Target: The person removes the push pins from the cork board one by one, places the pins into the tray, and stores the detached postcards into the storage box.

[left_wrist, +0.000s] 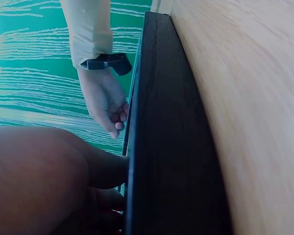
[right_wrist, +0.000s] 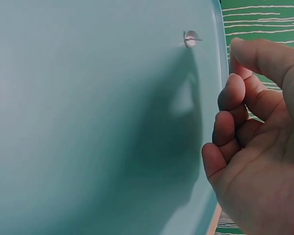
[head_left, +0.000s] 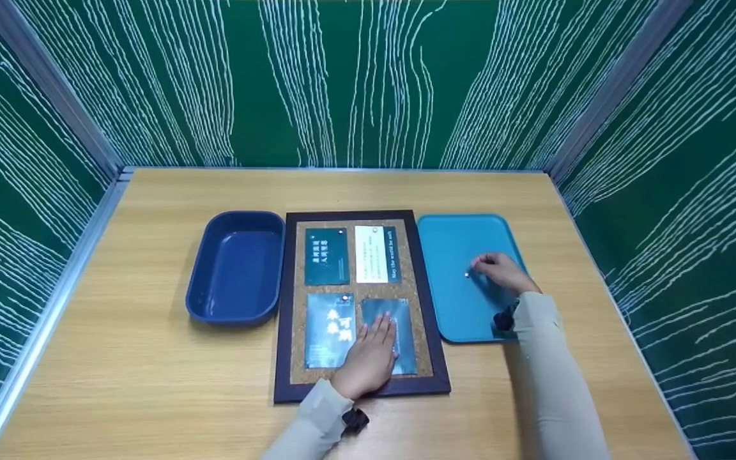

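Zero grasp by curled right hand (head_left: 501, 271) near thumbtack (right_wrist: 191, 41) or flat left hand (head_left: 371, 358) on card (head_left: 406, 342); risks exposed-point prick.

My head feed shows the table (head_left: 151, 383) brightly and evenly lit. Sheen whitens the card (head_left: 323, 348) at the board's near left corner, and a shadow runs left of the right sleeve. On my right wrist feed, a soft shadow spreads over the tray (right_wrist: 63, 98). My left wrist feed leaves the left hand (left_wrist: 39, 181) dim and blurred.
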Available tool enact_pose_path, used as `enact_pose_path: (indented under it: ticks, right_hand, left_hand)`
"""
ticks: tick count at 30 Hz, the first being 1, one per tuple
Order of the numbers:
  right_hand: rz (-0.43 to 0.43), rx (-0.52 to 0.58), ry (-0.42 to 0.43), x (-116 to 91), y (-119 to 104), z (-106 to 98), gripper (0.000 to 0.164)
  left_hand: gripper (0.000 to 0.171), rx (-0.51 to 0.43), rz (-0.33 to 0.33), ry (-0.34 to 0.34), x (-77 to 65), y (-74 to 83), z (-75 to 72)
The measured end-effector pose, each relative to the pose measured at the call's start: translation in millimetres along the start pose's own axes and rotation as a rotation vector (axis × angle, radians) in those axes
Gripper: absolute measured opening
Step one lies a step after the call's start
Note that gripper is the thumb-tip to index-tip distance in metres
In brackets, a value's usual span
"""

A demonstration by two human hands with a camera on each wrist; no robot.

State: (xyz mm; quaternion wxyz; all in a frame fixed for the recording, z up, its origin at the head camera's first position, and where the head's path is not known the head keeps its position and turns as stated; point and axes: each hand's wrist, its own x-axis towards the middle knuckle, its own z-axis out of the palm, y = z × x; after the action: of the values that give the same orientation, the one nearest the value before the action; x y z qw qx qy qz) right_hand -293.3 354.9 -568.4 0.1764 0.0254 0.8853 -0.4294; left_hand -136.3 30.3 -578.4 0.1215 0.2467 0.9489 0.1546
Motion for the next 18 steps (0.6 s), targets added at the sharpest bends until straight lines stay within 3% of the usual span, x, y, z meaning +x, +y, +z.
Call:
enact_pose_path:
  ticks: [10, 18]
  right_hand:
    - [-0.020, 0.017, 0.004, -4.1, 1.5, 0.9, 0.029]
    - [-0.017, -0.002, 0.015, -6.3, -1.6, 1.9, 0.036]
  left_hand:
    - [0.057, 0.010, 0.000, 0.004, -0.8, -0.1, 0.3]
    - [0.057, -0.011, 0.002, -0.009, -1.5, 0.1, -1.7]
